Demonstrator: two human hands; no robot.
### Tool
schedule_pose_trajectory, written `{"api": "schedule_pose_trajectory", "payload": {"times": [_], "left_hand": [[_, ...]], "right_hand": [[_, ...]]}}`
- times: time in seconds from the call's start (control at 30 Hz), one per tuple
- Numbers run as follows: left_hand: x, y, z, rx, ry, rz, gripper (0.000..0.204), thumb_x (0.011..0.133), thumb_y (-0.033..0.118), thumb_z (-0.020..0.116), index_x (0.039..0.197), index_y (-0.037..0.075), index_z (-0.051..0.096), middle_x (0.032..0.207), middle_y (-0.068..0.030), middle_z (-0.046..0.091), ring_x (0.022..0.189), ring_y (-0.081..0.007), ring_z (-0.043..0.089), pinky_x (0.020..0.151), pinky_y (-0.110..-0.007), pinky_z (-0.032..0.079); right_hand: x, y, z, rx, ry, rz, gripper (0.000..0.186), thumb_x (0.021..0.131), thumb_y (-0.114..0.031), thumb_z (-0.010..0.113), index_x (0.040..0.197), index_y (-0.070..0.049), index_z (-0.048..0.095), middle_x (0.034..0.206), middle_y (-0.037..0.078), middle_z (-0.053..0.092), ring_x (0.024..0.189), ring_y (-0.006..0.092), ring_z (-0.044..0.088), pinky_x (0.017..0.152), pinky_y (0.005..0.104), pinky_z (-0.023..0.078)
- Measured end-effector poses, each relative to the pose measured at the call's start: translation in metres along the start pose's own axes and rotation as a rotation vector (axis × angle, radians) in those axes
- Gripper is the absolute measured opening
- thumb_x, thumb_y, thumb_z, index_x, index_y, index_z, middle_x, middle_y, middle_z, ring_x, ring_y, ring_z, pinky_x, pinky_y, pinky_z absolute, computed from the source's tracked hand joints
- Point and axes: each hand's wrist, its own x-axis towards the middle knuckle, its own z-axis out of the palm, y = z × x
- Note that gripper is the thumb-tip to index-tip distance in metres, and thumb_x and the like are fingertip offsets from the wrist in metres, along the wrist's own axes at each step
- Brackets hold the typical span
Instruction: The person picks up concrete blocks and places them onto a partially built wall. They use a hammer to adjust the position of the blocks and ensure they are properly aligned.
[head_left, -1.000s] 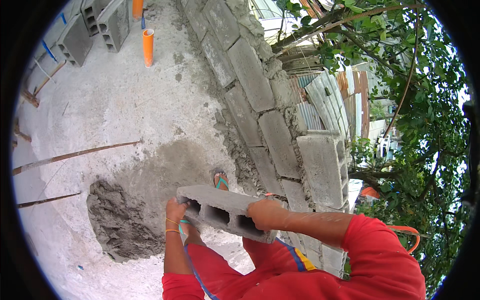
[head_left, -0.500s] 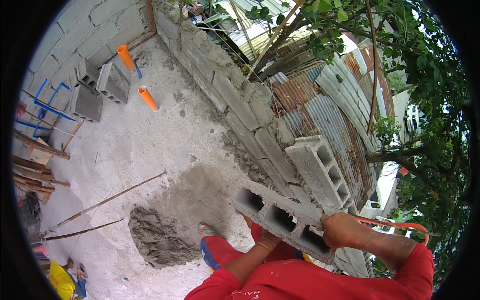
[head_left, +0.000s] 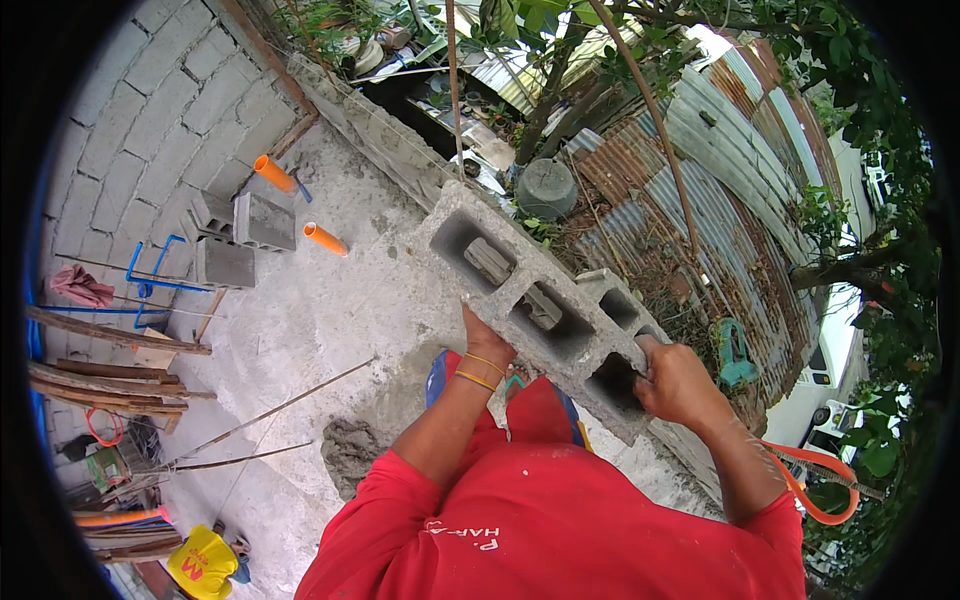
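A grey hollow concrete block (head_left: 510, 291) is held up in front of me, its open cells facing up and its long side slanting from upper left to lower right. My left hand (head_left: 488, 338) grips its near side, with the fingers partly hidden under the block. At the lower right end, my right hand (head_left: 682, 384) is closed over the rim, fingers by the end cell. Beyond the held block, another hollow block (head_left: 598, 283) sits on the low block wall (head_left: 372, 128), mostly covered from view. Wet mortar (head_left: 350, 457) lies heaped on the floor, left of my legs.
Two orange pipes (head_left: 326, 239) stick up from the floor near several concrete blocks (head_left: 226, 262). Steel bars (head_left: 285, 403) cross the floor at left, near stacked wood (head_left: 110, 385). A person in yellow (head_left: 203, 560) is at lower left. Rusty roofing (head_left: 650, 205) lies beyond the wall.
Both hands have raised the block and brought it away from the wall's near side, up and slightly left in view. The view has also shifted, showing more of the left side.
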Motion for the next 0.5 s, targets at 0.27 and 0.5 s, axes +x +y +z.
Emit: {"api": "schedule_pose_trajectory", "payload": {"times": [0.27, 0.5], "left_hand": [[0.027, 0.053, 0.141, 0.074, -0.09, -0.038, 0.074, 0.106, 0.07, 0.033, 0.152, 0.014, 0.051, 0.15, -0.0084, 0.057, 0.135, -0.0337, 0.054, 0.117, -0.049, 0.04], [-0.038, 0.082, 0.308, 0.466, -0.43, 0.244, 0.068, 0.107, 0.066, 0.039, 0.15, 0.014, 0.05, 0.148, -0.0077, 0.056, 0.134, -0.0275, 0.054, 0.115, -0.048, 0.043]], "right_hand": [[0.038, -0.044, -0.08, 0.069, 0.113, 0.09, 0.032, 0.075, -0.011, 0.077, 0.1, 0.0, 0.061, 0.077, 0.025, 0.068, 0.082, 0.0483, 0.068, 0.074, 0.0535, 0.054], [-0.009, -0.072, -0.122, 0.291, 0.496, -0.022, 0.037, 0.076, -0.014, 0.076, 0.11, -0.003, 0.069, 0.082, 0.025, 0.07, 0.082, 0.0464, 0.07, 0.074, 0.047, 0.057]]}}
